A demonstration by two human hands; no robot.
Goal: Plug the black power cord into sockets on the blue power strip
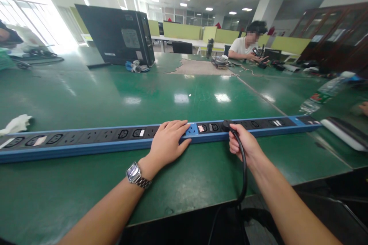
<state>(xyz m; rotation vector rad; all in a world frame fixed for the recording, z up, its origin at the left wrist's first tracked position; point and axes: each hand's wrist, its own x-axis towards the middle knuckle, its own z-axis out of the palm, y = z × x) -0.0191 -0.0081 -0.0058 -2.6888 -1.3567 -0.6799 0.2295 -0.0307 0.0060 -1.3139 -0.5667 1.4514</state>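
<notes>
A long blue power strip (94, 147) with black socket panels lies across the green table. My left hand (169, 141) rests on its middle, palm down with the fingers spread, beside a blue socket section. My right hand (244, 143) is closed round a black plug (226, 124) at a socket right of the middle. Whether the plug is fully seated cannot be made out. From the plug a thick black cable (244, 172) runs down over the table's front edge.
A black computer tower (120, 36) stands at the back left, with gloves (136, 67) beside it. A person (244, 48) sits across the table (161, 95). At the right are a plastic bottle (324, 93) and a black-and-white device (345, 134). White cloth (17, 123) lies left.
</notes>
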